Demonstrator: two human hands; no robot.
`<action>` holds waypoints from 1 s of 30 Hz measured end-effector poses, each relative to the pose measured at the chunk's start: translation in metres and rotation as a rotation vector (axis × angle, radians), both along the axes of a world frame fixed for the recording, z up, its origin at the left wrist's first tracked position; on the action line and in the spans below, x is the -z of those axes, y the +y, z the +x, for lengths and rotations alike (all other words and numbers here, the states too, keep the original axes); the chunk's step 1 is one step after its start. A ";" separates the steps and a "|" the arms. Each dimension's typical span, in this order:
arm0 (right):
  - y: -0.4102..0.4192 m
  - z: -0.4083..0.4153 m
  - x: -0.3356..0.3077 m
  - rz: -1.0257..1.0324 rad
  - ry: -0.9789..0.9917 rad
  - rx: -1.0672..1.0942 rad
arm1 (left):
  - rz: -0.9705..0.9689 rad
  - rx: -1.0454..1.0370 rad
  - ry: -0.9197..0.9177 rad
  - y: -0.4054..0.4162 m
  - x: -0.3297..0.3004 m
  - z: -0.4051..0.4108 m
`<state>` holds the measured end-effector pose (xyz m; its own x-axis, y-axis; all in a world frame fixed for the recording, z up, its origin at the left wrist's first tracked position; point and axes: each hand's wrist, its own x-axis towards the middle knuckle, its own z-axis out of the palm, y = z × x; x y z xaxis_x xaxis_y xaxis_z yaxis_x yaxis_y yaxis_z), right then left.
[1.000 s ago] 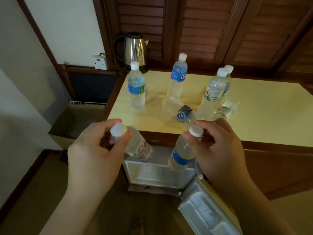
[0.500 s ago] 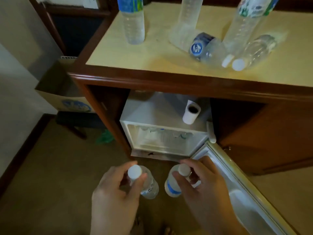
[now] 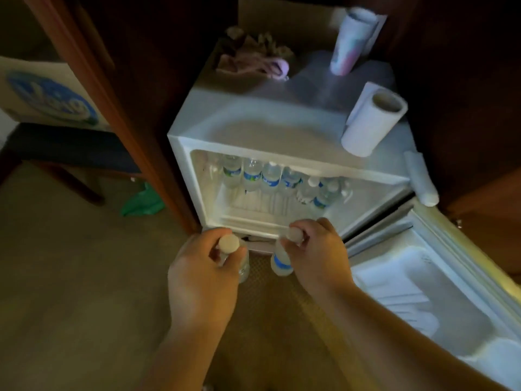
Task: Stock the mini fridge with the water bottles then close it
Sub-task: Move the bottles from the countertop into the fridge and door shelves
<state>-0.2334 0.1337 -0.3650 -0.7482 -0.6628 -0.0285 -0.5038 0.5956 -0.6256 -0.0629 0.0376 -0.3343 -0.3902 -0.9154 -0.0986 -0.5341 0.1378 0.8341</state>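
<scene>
Here, bottle [image 3: 282, 262] under right grip [image 3: 313, 249]

clear glossy plastic bottles [image 3: 270, 176], smooth white plastic fridge [image 3: 253, 114], dark polished wood cabinet [image 3: 93, 66], soft paper roll [image 3: 366, 128].

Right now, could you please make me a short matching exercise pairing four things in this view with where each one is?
Things:
1. paper roll
2. fridge door
3. blue-label bottle
4. green bag

Places:
A. on the floor left of the fridge
B. swung open at the right
C. held by the right hand
D. on top of the fridge

Pairs: 1-D, 2-B, 3-C, 4-A
</scene>
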 end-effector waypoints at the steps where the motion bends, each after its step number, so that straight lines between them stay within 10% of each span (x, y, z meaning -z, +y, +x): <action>1: -0.009 -0.009 0.015 0.018 -0.004 0.000 | -0.006 0.005 0.000 -0.002 0.014 -0.006; 30: -0.144 -0.157 0.134 0.492 0.507 -0.106 | 0.035 0.181 -0.088 -0.061 0.144 -0.036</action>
